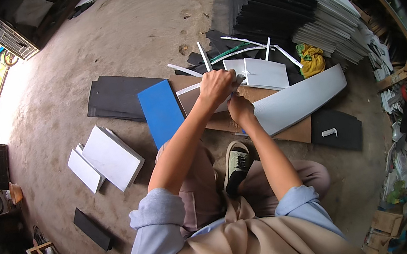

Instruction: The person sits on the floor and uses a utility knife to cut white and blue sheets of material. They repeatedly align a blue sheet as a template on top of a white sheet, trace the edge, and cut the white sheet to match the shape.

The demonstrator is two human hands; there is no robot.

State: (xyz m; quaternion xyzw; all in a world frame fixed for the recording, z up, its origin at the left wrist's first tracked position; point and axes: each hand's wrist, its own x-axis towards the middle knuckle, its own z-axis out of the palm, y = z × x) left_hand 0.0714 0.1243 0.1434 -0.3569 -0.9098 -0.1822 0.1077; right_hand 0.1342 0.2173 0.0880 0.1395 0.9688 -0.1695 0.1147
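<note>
My left hand (217, 85) is closed over the edge of a brown panel with a white edge strip (189, 98). Just below and to its right, my right hand (240, 107) is curled into a fist. A small grey piece (241, 78) pokes out between the two hands; its kind is unclear, and my fingers hide what each hand grips. Under them lies a brown cardboard sheet (293, 130). White foam-like panels (265, 72) lie just beyond my hands, a long white curved sheet (302, 100) to the right, and a blue panel (160, 109) to the left.
Thin white offcut strips (204, 56) lie over black scraps farther off. Stacks of black sheets (273, 9) and white sheets (330, 25) rise at the back right, near a yellow cloth (312, 59). White blocks (110, 156) and a black piece (92, 229) rest on the left floor.
</note>
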